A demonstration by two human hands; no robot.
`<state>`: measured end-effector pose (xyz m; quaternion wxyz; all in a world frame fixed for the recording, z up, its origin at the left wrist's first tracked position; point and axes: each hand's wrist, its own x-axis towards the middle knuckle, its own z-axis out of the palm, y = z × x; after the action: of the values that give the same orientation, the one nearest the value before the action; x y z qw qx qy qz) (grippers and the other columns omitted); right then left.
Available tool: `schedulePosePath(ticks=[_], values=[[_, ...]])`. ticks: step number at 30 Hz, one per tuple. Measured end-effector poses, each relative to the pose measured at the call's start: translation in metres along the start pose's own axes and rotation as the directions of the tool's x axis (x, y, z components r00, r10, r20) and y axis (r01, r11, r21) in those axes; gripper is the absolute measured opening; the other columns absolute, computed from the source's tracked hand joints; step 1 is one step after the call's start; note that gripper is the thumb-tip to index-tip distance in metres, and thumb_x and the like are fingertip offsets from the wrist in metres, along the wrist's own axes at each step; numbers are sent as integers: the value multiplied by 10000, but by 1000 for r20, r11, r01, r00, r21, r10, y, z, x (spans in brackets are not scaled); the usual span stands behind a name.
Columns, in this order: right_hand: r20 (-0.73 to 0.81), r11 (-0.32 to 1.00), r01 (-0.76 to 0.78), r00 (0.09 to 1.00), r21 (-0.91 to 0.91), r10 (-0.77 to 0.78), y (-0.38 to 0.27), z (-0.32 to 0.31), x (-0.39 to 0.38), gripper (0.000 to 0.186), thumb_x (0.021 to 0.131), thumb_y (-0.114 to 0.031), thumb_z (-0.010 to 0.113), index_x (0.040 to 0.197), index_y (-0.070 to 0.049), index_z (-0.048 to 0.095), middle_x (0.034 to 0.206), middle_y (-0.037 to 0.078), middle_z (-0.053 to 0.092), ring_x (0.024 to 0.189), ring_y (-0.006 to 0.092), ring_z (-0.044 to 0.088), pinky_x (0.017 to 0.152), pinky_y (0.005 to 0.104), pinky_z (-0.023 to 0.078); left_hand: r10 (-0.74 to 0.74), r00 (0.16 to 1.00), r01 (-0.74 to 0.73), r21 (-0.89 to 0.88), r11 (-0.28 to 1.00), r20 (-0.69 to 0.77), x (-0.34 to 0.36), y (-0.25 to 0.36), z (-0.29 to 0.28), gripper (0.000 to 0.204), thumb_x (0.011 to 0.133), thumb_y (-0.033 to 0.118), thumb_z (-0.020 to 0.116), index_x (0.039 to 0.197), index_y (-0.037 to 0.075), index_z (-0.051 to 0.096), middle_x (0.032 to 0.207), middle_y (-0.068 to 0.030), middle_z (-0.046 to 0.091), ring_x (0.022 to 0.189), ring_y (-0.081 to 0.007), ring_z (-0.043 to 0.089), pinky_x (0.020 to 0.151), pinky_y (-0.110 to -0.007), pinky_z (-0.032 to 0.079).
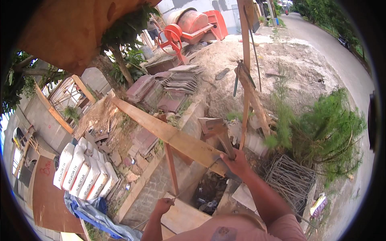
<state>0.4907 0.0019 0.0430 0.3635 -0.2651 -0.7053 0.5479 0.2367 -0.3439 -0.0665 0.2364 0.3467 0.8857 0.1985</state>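
Observation:
My right hand (235, 161) is closed around the wooden handle of a hammer-like tool (225, 140), whose head points up and away. That hand is beside the near end of a long wooden plank (173, 134), which slants off to the far left. A dark piece (225, 168) at the plank's end is partly hidden by the hand. Lower left, my left hand (164, 206) is closed on a thin rod (175, 197) above a pale board (181, 217). An upright wooden stake (170, 168) stands between the left hand and the plank.
A pit with rubble (209, 193) opens between my hands. Steel rebar frames (291, 178) and a feathery bush (325, 128) lie right. Left are stacked mortar bags (86, 170) and a blue tarp (96, 217). Beyond are roof tiles (161, 86), a sand heap (297, 64) and an orange mixer (193, 24).

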Motion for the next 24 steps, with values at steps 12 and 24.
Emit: schedulePosePath(ticks=[12,24], values=[[-7,999,38,999,8,-38,5,0,3,283,849,-244,678,1029,-27,648,683,57,610,639,101,518,619,315,454,-25,1000,25,-12,1000,2,-2,8,-2,408,871,457,611,820,74,742,763,-142,688,757,-258,667,717,-371,496],[9,999,17,1000,-37,-16,-2,-2,5,283,852,-253,678,1015,-25,644,667,57,595,622,105,508,607,310,449,-12,1000,12,-18,1000,3,0,3,-1,405,874,453,616,815,73,744,715,-136,676,712,-236,655,690,-366,489]])
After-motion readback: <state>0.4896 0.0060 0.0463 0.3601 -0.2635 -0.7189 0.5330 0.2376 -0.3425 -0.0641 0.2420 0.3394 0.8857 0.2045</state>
